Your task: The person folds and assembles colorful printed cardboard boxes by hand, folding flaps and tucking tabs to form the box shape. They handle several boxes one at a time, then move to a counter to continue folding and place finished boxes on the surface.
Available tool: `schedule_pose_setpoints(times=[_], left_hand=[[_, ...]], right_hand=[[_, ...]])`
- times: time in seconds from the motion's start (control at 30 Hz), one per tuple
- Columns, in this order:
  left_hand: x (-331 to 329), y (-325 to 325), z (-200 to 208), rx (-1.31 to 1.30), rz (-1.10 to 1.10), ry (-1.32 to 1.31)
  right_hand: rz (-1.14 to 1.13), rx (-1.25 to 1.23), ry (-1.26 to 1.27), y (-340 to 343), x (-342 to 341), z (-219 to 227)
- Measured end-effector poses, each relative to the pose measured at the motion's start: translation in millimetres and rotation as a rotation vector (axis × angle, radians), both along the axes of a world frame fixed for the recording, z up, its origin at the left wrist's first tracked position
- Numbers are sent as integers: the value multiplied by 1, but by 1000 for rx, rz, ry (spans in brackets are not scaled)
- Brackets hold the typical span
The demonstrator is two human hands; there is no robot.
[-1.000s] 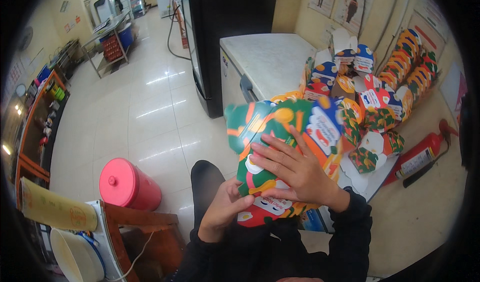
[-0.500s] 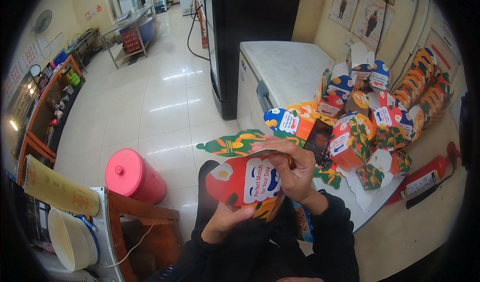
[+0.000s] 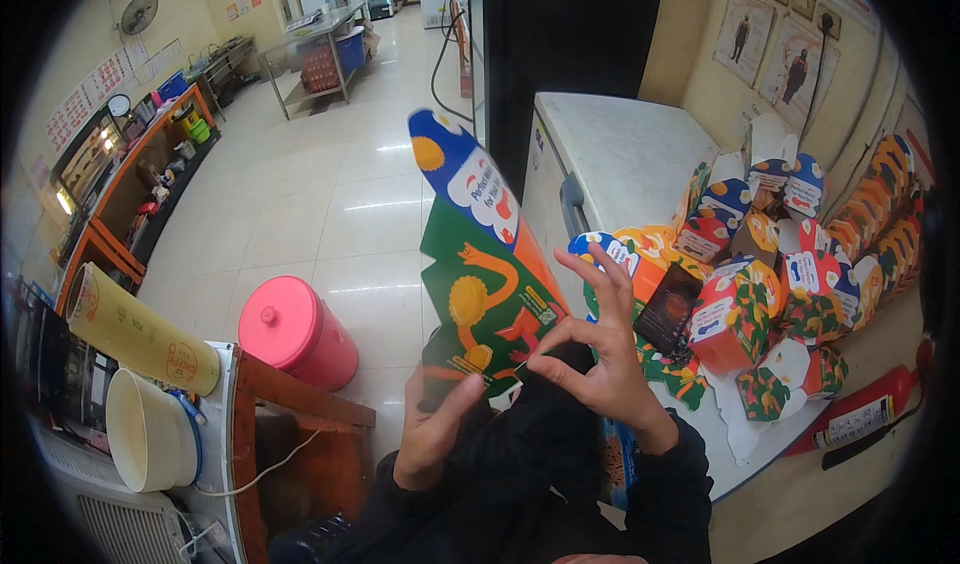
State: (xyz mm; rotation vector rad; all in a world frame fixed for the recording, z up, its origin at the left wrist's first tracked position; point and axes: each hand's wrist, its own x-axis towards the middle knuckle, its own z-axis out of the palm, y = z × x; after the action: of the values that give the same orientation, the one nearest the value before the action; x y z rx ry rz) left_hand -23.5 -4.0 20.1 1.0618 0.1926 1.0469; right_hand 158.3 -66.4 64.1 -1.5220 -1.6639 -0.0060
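"Gripping what?"
"Left hand [image 3: 435, 429], at six o'clock, clasps the lower edge of a patterned carton [image 3: 490, 269], which fills the centre; right hand [image 3: 600, 364] pinches its lower right edge between thumb and forefinger."
"How far along?"
"That one looks flat, not spread into a box. Beyond, at three, shaped boxes [image 3: 725, 314] cluster; behind them, nested boxes [image 3: 872, 199]."

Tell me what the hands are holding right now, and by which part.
A multicoloured printed carton: the left hand grips it at its lower-left edge, and the right hand pinches its lower-right edge.
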Motion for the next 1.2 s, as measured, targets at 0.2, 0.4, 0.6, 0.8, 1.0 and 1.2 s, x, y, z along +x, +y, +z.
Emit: schedule_pose_setpoints(times=[0.2, 0.4, 0.6, 0.8, 1.0, 1.2], left_hand=[[6, -6, -1, -7, 176, 97], [10, -9, 1, 45, 226, 69], [13, -14, -1, 51, 191, 86], [-19, 11, -10, -82, -218, 15], [-14, 6, -27, -245, -395, -234], [2, 2, -19, -324, -372, -223]], right_hand=[[177, -15, 292, 3, -6, -4], [136, 61, 310, 3, -8, -6], [61, 144, 262, 4, -6, -10], [163, 76, 135, -1, -1, 4], [372, 36, 170, 3, -4, -5], [366, -4, 435, 11, 2, -21]])
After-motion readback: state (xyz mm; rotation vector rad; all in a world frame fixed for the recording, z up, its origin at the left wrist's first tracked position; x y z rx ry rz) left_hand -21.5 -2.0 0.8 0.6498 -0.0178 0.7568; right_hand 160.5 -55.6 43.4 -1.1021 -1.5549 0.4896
